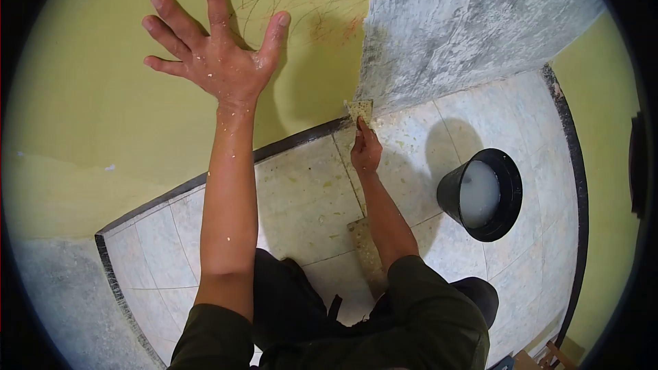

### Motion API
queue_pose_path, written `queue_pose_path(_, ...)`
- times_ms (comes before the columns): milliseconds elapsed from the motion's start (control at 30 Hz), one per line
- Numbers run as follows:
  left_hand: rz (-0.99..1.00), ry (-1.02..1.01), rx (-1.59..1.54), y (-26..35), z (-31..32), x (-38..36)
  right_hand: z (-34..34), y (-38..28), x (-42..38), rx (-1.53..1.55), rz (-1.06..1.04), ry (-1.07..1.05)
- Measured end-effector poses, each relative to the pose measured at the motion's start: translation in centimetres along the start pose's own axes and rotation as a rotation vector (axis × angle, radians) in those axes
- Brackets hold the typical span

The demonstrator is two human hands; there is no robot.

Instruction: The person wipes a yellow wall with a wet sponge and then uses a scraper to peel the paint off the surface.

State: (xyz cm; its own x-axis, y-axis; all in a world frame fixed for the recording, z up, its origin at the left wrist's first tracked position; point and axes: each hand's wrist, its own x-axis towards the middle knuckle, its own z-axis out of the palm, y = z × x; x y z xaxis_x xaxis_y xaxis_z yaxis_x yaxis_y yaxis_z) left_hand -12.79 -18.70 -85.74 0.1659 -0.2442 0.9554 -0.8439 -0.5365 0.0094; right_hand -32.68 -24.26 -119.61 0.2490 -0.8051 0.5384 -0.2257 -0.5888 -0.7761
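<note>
My left hand (229,65) is raised, fingers spread, against the yellow-green wall (137,96) with scribbles; pale flecks dot its skin and forearm. My right hand (367,152) is closed on a scraper (360,107), whose flat blade is covered in paint flakes. That blade meets the foot of the wall, where the yellow-green paint ends and a bare grey patch (452,20) begins. The scraper's handle is mostly hidden by my fingers.
A black bucket (445,195) holding cloudy whitish water stands on the tiled floor (301,185) at my right. Paint flakes are scattered over the tiles. A speckled flat strip (367,253) lies near my knees. Dark skirting (301,140) edges the floor.
</note>
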Motion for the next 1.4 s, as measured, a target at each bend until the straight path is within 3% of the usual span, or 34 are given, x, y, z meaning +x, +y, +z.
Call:
queue_pose_path(133, -0.011, 0.012, -0.005, 0.4, 0.0, 0.2, 0.9, -0.7, 0.0, 0.012, -0.025, 0.084)
queue_pose_path(267, 0.008, -0.027, 0.056, 0.1, 0.4, -0.6, -0.5, -0.1, -0.1, -0.046, 0.060, -0.072)
queue_pose_path(367, -0.050, 0.025, 0.051, 0.7, 1.0, -1.1, -0.3, 0.0, 0.5, 0.068, -0.008, -0.010)
queue_pose_path(433, -0.053, 0.011, 0.066, 0.8, 0.9, -1.0, 0.5, 0.2, 0.2, 0.040, 0.144, -0.092)
queue_pose_path(500, -0.021, 0.019, 0.078, 0.7, 0.6, -1.3, 1.5, -0.7, 1.5, 0.066, 0.070, -0.013)
queue_pose_path(567, -0.011, -0.002, 0.111, 0.3, 1.1, -1.5, 1.6, -2.7, 3.4, 0.055, -0.143, 0.188)
queue_pose_path(700, -0.027, -0.018, 0.103, 1.0, 0.8, -3.0, 0.9, -6.9, 9.0, 0.152, 0.029, 0.175)
queue_pose_path(733, -0.058, -0.050, 0.060, 1.5, 0.4, -3.2, 0.2, -7.1, 8.9, 0.123, -0.094, 0.218)
queue_pose_path(800, -0.059, -0.086, -0.034, 3.1, 1.0, -4.9, 0.1, -4.6, 5.8, 0.068, -0.112, 0.213)
queue_pose_path(867, 0.187, -0.455, 0.017, 4.1, 1.2, -10.1, 0.1, -2.5, 2.3, 0.014, -0.095, 0.205)
queue_pose_path(933, 0.316, -0.599, -0.009, 3.4, 1.7, -15.4, 0.3, -1.4, 0.4, -0.007, 0.042, 0.101)
queue_pose_path(1067, 0.377, -0.643, 0.084, 3.6, 3.7, -19.5, -0.9, -2.1, 1.1, 0.023, 0.049, 0.103)
queue_pose_path(1133, 0.146, -0.583, -0.055, 5.8, 4.6, -20.2, -0.2, -1.5, 0.5, -0.002, 0.096, 0.116)
queue_pose_path(1233, 0.252, -0.630, 0.161, 5.5, 6.5, -22.2, -0.5, -1.1, 0.9, -0.001, 0.096, 0.086)
queue_pose_path(1300, 0.251, -0.602, 0.168, 5.4, 7.1, -22.5, -0.8, -0.7, 1.4, -0.041, 0.147, -0.028)
queue_pose_path(1400, 0.243, -0.617, 0.168, 5.2, 7.0, -22.5, -0.6, -0.7, 1.3, -0.008, 0.144, -0.018)
